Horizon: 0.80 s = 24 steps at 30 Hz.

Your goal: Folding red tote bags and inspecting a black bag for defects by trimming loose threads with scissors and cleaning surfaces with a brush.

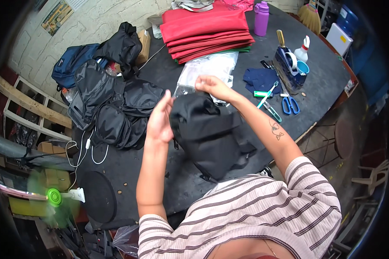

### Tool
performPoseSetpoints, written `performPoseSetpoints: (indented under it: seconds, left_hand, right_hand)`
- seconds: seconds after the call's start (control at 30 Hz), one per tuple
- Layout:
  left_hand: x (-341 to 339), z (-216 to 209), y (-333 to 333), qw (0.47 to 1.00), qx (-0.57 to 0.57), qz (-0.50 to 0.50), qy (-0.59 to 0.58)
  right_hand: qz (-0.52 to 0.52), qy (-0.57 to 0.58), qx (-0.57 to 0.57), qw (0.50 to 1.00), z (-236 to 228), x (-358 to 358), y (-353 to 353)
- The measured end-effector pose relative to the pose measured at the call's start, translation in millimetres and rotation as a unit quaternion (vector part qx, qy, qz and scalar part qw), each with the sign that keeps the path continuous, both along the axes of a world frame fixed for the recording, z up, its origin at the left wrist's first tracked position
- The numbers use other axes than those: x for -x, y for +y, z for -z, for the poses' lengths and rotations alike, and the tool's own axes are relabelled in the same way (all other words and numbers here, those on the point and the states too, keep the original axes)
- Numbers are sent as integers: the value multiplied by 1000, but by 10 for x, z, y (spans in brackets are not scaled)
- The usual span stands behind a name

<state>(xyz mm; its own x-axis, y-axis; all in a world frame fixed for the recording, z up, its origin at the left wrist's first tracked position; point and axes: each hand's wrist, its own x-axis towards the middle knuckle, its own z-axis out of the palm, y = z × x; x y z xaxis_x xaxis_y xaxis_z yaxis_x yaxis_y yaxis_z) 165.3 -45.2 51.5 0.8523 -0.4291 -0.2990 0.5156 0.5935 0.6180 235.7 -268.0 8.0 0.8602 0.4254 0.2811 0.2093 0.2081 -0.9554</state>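
Note:
A black backpack (209, 140) stands tilted on the dark table in front of me, close to my body. My left hand (161, 120) lies along its left side, fingers stretched out and pointing up, not wrapped around it. Above the top edge of the bag, my right hand (214, 87) is closed with its fingers curled in a pinch. What sits between those fingertips is too small to make out. Just beyond the bag lie clear plastic bags (212, 69), partly hidden by my right hand.
Several black bags (112, 123) and a blue backpack (73, 64) crowd the left. Folded red fabric (207, 32) is stacked at the back beside a purple bottle (261, 19). To the right lie blue scissors (290, 105) and a tape dispenser (289, 71). A fan (55, 197) spins lower left.

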Motion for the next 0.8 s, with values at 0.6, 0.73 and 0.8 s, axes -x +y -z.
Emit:
performPoseSetpoints:
  seconds: [0.6,0.73,0.8]
  left_hand:
    - [-1634,354,-1019,776,-480,-257,-318]
    - [-1619,-17,-1208,760,-434,-183,-448]
    - [-1427,-302,-1212,855,-270,-3,-443]
  right_hand:
    - [148,46,211,965,-184,1469,8]
    - [105,77,110,985,-321,1829,-215]
    - [126,-40,333,934,-349,1734,-478]
